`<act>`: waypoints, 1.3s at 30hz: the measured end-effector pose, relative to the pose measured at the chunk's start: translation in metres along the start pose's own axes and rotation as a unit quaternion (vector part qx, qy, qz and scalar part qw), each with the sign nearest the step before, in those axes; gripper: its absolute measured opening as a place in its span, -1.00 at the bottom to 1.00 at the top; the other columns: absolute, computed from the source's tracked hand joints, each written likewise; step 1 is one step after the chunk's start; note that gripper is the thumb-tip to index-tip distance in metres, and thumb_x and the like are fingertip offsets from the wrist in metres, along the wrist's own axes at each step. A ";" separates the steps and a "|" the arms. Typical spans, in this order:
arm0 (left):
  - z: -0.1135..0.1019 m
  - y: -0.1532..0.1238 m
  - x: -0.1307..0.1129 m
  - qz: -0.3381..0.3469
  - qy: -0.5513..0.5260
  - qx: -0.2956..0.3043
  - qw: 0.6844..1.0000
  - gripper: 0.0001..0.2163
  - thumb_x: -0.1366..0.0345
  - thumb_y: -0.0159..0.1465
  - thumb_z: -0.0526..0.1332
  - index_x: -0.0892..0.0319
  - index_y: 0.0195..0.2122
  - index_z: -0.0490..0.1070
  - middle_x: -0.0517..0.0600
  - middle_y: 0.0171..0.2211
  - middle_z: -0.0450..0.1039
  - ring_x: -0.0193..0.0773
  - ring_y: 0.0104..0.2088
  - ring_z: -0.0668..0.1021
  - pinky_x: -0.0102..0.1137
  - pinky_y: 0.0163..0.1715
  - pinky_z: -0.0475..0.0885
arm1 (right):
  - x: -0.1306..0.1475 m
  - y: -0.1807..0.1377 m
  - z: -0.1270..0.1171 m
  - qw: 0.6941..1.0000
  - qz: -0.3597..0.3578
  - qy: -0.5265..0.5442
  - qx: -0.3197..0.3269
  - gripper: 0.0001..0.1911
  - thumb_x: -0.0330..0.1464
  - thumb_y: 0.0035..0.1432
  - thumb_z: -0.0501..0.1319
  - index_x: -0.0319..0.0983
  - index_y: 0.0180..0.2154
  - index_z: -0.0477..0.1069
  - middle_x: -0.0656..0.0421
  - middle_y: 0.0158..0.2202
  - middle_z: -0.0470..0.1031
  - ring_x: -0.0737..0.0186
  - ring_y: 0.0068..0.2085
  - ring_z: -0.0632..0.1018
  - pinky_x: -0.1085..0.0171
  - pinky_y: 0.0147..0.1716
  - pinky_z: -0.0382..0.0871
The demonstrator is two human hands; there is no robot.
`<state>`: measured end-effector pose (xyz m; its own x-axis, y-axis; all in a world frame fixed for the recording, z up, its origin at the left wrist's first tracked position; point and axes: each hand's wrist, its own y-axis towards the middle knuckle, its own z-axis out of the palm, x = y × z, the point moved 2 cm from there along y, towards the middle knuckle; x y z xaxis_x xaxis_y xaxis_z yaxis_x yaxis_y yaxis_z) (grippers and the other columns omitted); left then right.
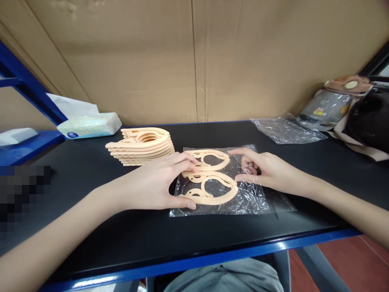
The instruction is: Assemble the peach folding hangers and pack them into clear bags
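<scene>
A clear plastic bag point(249, 198) lies flat on the black table point(91, 170) with two peach plastic hanger pieces point(209, 178) in or on it. My left hand point(158, 182) grips the left ends of those pieces, thumb below and fingers above. My right hand point(261, 168) rests on the bag's right part, index finger stretched toward the upper piece, other fingers curled on the film. A stack of several more peach pieces point(142, 146) sits just behind my left hand.
A tissue pack point(89, 125) lies at the back left beside a blue shelf frame point(27, 87). Another clear bag point(285, 129), a bottle point(334, 101) and a dark bag point(370, 117) sit at the back right. Cardboard point(194, 56) walls the rear.
</scene>
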<state>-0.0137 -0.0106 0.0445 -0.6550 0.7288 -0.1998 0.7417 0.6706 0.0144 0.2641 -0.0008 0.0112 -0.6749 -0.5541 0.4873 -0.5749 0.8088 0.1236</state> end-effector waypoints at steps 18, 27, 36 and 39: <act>-0.057 -0.027 0.105 -0.135 0.149 -0.146 0.969 -0.08 -0.42 0.12 -0.10 0.34 0.18 0.25 0.30 0.25 0.16 0.09 0.25 0.18 -0.02 0.21 0.03 | -0.031 0.002 -0.037 0.989 0.078 -0.004 -0.125 -0.48 -0.07 0.20 0.18 -0.15 0.12 0.25 0.29 -0.53 0.46 0.26 -0.48 0.43 0.26 -0.39 0.28; -0.062 -0.030 0.105 -0.210 0.034 -0.097 0.972 -0.14 -0.39 -0.05 0.11 0.22 0.08 0.32 0.16 0.21 0.24 0.06 0.12 0.34 -0.13 0.13 0.20 | -0.029 0.002 -0.036 0.991 0.076 0.001 -0.112 -0.47 -0.04 0.19 0.17 -0.16 0.11 0.27 0.29 -0.53 0.46 0.25 -0.46 0.44 0.24 -0.38 0.28; -0.060 -0.026 0.095 -0.170 0.080 -0.155 0.970 -0.30 -0.27 0.07 0.17 0.22 0.02 0.31 0.14 0.09 0.34 0.02 0.03 0.42 -0.10 0.06 0.29 | -0.029 0.002 -0.036 0.993 0.073 0.001 -0.097 -0.46 -0.03 0.20 0.16 -0.17 0.11 0.26 0.26 -0.50 0.47 0.23 -0.45 0.45 0.23 -0.38 0.28; -0.060 -0.024 0.079 -0.086 0.128 -0.210 0.966 -0.37 -0.22 0.13 0.18 0.24 -0.01 0.30 0.18 0.09 0.35 0.03 0.08 0.39 -0.10 0.08 0.28 | -0.026 0.002 -0.036 0.992 0.069 0.009 -0.101 -0.46 -0.03 0.20 0.15 -0.19 0.11 0.27 0.25 -0.50 0.46 0.23 -0.45 0.44 0.22 -0.37 0.29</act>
<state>-0.0919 0.0393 0.0871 -0.8171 0.5764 0.0127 0.5303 0.7427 0.4089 0.2972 0.0225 0.0301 -0.7316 -0.4334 0.5263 -0.3715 0.9007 0.2252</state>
